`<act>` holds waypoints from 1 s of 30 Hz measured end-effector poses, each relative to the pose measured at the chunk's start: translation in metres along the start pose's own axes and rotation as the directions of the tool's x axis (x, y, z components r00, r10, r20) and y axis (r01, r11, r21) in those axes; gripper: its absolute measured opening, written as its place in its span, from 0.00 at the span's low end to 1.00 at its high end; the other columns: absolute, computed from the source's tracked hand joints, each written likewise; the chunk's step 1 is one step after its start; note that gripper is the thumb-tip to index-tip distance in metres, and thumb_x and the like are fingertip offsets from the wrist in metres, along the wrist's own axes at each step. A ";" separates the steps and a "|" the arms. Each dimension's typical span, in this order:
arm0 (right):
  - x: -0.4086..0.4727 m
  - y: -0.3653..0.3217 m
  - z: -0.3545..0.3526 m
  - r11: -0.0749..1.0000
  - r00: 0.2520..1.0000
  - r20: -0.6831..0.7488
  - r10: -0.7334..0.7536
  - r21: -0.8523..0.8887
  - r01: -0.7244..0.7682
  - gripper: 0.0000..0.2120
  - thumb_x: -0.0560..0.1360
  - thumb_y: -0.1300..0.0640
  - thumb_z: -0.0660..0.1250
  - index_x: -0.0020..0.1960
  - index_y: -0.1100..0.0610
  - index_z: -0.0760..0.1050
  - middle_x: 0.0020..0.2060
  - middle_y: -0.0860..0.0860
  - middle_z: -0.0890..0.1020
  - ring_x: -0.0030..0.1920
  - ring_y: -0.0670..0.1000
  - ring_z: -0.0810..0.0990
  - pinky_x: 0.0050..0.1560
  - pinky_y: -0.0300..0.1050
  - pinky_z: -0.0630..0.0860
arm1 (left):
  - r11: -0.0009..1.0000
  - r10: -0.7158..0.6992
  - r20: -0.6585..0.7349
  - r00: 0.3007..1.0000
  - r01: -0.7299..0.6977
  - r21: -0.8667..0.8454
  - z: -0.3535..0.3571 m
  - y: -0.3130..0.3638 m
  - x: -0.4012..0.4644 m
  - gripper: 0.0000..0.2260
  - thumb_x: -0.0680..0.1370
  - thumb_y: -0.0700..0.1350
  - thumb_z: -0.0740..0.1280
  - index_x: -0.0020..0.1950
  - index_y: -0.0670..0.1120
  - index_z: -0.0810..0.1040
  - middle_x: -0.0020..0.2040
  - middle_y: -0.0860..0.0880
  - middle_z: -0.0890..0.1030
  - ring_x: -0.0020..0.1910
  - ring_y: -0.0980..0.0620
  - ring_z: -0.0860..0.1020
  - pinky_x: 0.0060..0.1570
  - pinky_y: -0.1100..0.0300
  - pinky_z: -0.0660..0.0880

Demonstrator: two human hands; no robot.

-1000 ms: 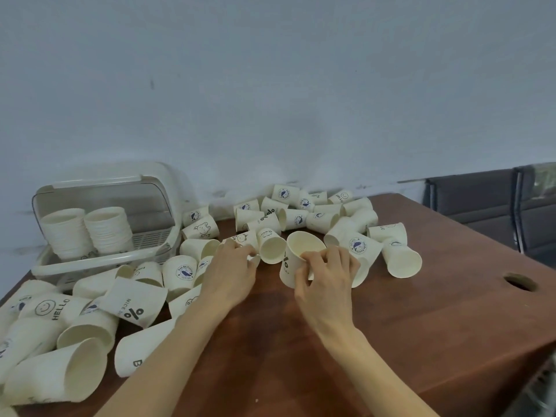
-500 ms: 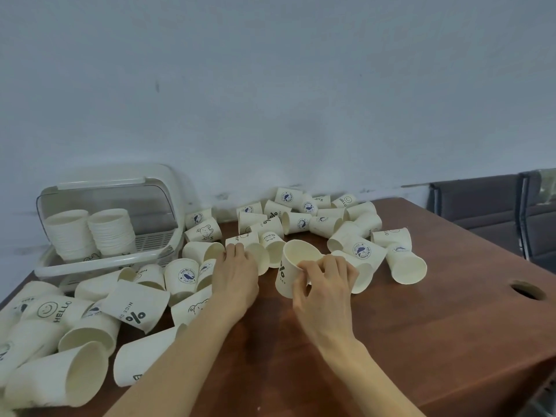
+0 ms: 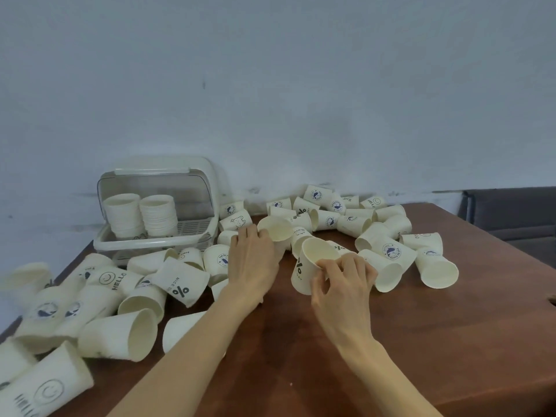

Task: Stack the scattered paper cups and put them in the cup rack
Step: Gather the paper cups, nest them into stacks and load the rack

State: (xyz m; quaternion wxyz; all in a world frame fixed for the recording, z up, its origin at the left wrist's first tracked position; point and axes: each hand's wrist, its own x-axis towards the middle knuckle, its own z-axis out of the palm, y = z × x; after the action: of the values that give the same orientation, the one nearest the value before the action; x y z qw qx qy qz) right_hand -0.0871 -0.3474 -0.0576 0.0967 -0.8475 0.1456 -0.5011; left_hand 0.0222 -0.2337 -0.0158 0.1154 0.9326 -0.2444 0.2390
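Observation:
Several cream paper cups lie scattered over a brown wooden table. My right hand grips one cup with a percent print, tilted, mouth up and towards me. My left hand holds another cup lifted off the table, its mouth facing me. The two held cups are close but apart. At the back left stands the white cup rack with its clear lid raised, two tall cup stacks inside.
A heap of fallen cups fills the left near side of the table. More cups line the back by the grey wall. Dark chairs stand at the right. The table's right edge has a hole.
My left hand has picked a cup out of the pile and raised it, mouth towards me. My right hand kept its cup and stayed nearly in place. The camera shifted left.

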 end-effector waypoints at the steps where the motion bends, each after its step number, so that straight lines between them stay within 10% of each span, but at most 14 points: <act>1: -0.001 -0.004 0.000 1.000 1.000 -0.006 -0.007 0.008 0.008 0.07 0.70 0.60 0.64 0.45 0.58 0.80 0.38 0.53 0.73 0.45 0.57 0.72 0.55 0.53 0.64 | 1.000 -0.016 -0.029 0.999 0.015 -0.026 -0.003 -0.005 -0.002 0.14 0.79 0.44 0.58 0.62 0.43 0.73 0.62 0.45 0.73 0.63 0.46 0.68 0.61 0.55 0.64; 13: 0.004 -0.057 -0.001 0.991 0.993 -0.024 -0.114 0.063 0.115 0.06 0.70 0.61 0.67 0.45 0.58 0.81 0.38 0.52 0.76 0.45 0.55 0.71 0.56 0.51 0.62 | 0.976 -0.137 -0.268 0.954 0.084 -0.200 -0.047 -0.065 -0.022 0.10 0.80 0.45 0.60 0.48 0.42 0.78 0.45 0.45 0.78 0.47 0.46 0.72 0.48 0.54 0.68; 30: 0.036 -0.151 0.040 0.940 0.945 0.031 -0.327 0.116 0.321 0.09 0.73 0.59 0.62 0.45 0.58 0.80 0.38 0.52 0.77 0.45 0.56 0.73 0.54 0.52 0.63 | 0.939 -0.306 -0.288 0.907 0.238 -0.249 -0.098 -0.168 -0.050 0.09 0.80 0.47 0.61 0.50 0.44 0.77 0.47 0.47 0.78 0.49 0.48 0.72 0.45 0.55 0.69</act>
State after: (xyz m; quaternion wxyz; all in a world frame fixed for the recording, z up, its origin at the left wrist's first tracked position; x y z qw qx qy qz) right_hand -0.0131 -0.2172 -0.0003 0.0628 -0.8656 -0.0261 -0.4961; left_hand 0.0316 -0.0380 0.0266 0.2833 0.8886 -0.1129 0.3426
